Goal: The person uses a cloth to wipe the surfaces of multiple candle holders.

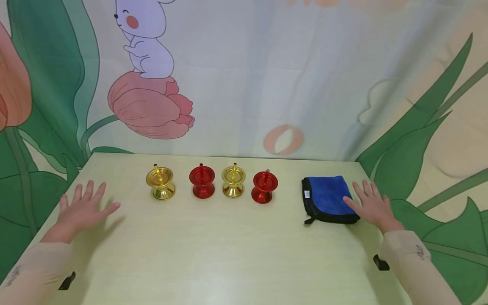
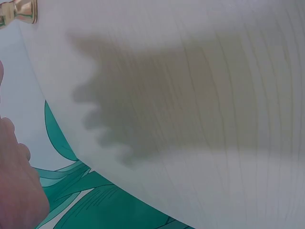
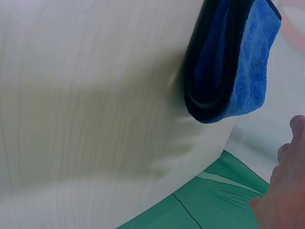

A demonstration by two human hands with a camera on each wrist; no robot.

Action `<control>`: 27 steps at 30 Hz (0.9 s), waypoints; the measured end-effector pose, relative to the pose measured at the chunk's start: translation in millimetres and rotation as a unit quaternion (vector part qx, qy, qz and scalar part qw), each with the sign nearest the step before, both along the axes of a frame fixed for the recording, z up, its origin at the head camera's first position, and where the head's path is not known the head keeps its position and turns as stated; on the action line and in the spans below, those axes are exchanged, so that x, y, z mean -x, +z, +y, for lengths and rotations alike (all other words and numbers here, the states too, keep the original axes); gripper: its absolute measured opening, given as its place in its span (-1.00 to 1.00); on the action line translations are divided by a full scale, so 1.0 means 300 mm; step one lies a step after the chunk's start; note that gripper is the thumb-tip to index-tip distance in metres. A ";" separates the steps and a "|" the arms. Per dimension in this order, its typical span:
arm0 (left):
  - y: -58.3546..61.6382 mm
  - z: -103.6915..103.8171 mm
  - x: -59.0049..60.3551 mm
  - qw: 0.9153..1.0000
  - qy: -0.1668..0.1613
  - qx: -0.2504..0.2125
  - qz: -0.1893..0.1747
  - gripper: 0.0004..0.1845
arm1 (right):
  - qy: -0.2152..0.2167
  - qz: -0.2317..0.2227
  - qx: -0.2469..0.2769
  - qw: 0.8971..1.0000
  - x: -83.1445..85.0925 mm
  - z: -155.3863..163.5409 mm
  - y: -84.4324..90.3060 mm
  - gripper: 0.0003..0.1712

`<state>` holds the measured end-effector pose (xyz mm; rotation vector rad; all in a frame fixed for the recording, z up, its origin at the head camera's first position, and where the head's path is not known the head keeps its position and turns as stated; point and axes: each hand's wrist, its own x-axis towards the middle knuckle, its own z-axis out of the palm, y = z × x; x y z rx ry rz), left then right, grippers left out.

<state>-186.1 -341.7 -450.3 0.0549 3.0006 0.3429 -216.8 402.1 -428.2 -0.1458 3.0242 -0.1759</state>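
4 small metal candle holders stand in a row toward the far edge of the pale wooden desk (image 1: 228,254): from the left edge, a gold metal candle holder with a dish top and central spike (image 1: 160,183), a red metal candle holder of the same shape (image 1: 202,181), a 2nd gold one (image 1: 233,180) and a 2nd red one (image 1: 264,186). All 4 are upright, their long axes vertical and spikes pointing up; none touches its neighbour. Near the right edge lies a folded blue microfibre cloth with black trim (image 1: 328,198), flat, its longer side running from the near edge toward the far edge, with a small white tag on the side facing the holders.

The left hand (image 1: 84,209) hovers or rests near the left edge, fingers spread wide and straight, holding nothing, well apart from the nearest gold holder. The right hand (image 1: 371,205) is just beside the cloth, fingers straight and slightly spread; its thumb side seems to meet the cloth's right border, though I cannot tell whether it presses. The right wrist view shows the cloth overhanging the desk's right edge a little.

The risks, as I judge them: a sideways nudge from the right hand could slide the overhanging cloth off the edge, and a careless sweep along the row could tip the narrow-waisted holders, one knocking the next
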 end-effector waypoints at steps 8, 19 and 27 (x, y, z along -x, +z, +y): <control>-0.010 0.008 0.008 1.000 -0.002 -0.002 -0.003 0.00 | -0.011 -0.007 0.001 1.000 -0.012 -0.001 -0.009 -0.08; -0.015 0.009 -0.009 0.999 -0.002 -0.014 -0.033 0.02 | -0.014 -0.024 0.009 1.000 -0.017 -0.008 -0.048 -0.07; -0.029 0.021 -0.008 0.999 -0.009 -0.011 -0.036 0.02 | -0.029 -0.027 0.017 0.999 -0.028 -0.001 -0.087 -0.06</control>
